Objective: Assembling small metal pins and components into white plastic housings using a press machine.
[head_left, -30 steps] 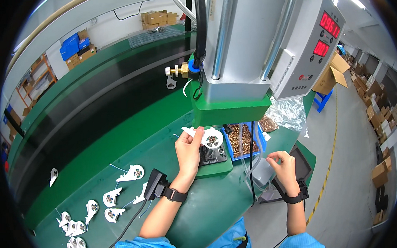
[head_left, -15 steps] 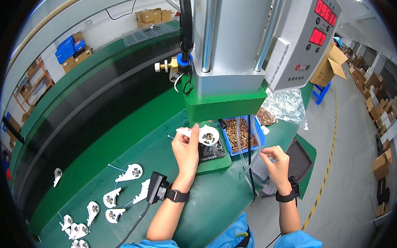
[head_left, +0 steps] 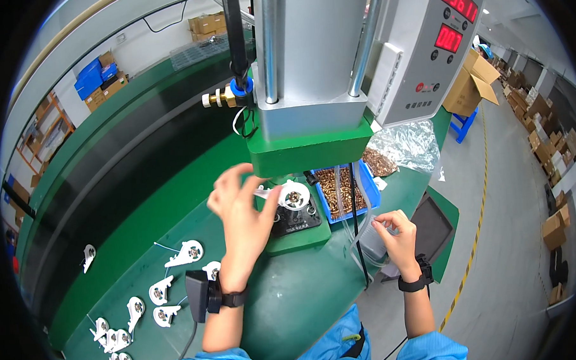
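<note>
A white plastic part (head_left: pixel 295 196) with a round ring end sits on the black fixture plate (head_left: pixel 297 223) beneath the press head (head_left: pixel 311 150). My left hand (head_left: pixel 241 210) is just left of it, fingers spread and somewhat blurred, its thumb close by the part's narrow arm. That arm is partly hidden by the thumb. To the right, my right hand (head_left: pixel 399 241) is closed in a pinch past the blue tray; whatever lies between its fingertips is too small to make out. The blue tray (head_left: pixel 372 188) holds many small copper-coloured metal pieces (head_left: pixel 339 191).
Several similar white parts (head_left: pixel 189 253) with thin wires lie at the table's left. A control box (head_left: pixel 417 67) with red digits hangs beside the press. Clear plastic bags (head_left: pixel 407 147) lie behind the tray. Hoses and a black cable (head_left: pixel 356 228) run down near my right hand.
My left hand has let go of the white part and moved left, its fingers opening. The part stays on the fixture. My right hand keeps its pinch, nearly still. The view has shifted slightly.
</note>
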`<state>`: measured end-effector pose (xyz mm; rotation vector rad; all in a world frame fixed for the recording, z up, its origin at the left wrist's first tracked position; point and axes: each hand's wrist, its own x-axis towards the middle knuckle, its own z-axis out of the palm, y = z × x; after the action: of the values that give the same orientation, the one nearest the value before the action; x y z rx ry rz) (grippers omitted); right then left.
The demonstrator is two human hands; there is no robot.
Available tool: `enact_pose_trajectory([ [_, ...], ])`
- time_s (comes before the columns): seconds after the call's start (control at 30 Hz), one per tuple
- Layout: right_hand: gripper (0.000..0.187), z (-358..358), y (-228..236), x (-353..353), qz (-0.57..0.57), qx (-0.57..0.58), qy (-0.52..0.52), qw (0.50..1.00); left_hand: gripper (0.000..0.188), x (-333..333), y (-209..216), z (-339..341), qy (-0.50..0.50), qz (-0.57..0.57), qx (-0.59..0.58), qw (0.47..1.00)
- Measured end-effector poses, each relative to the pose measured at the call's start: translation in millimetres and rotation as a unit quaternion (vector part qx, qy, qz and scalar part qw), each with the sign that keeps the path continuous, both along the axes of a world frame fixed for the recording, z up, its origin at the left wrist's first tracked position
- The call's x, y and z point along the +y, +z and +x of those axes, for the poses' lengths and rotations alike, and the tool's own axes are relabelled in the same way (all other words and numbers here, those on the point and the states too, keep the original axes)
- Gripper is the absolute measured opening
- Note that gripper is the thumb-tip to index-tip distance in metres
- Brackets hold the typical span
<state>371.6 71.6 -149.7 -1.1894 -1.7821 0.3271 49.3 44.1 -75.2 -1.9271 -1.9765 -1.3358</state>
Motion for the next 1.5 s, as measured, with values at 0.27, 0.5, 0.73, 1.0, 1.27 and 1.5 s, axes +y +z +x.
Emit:
enact_pose_trajectory([
  [0.27,0.009,10.1,-4.8,-1.1,0.004,0.003,-0.002,1.000,0.022,17.7,28.4,2.6,-0.197,-0.097,0.044,0.975],
  [0.5,0.009,11.4,-7.3,0.5,0.004,0.008,-0.004,1.000,0.023,30.1,39.5,5.0,-0.244,-0.151,0.033,0.957],
  [0.73,0.010,7.8,-8.7,1.9,-0.004,0.006,-0.009,1.000,0.027,44.0,40.0,6.6,-0.250,-0.202,0.009,0.947],
  [1.0,0.010,3.5,-15.8,2.2,0.000,0.023,-0.002,1.000,0.033,38.9,39.0,11.2,-0.211,-0.173,0.080,0.959],
  [1.27,0.010,10.1,-18.8,1.0,-0.015,0.025,-0.015,0.999,0.023,31.3,45.2,5.5,-0.229,-0.210,0.042,0.949],
  [1.5,0.010,10.2,-24.0,-2.3,-0.020,0.035,-0.023,0.999,0.023,36.6,44.1,7.8,-0.188,-0.287,-0.059,0.938],
])
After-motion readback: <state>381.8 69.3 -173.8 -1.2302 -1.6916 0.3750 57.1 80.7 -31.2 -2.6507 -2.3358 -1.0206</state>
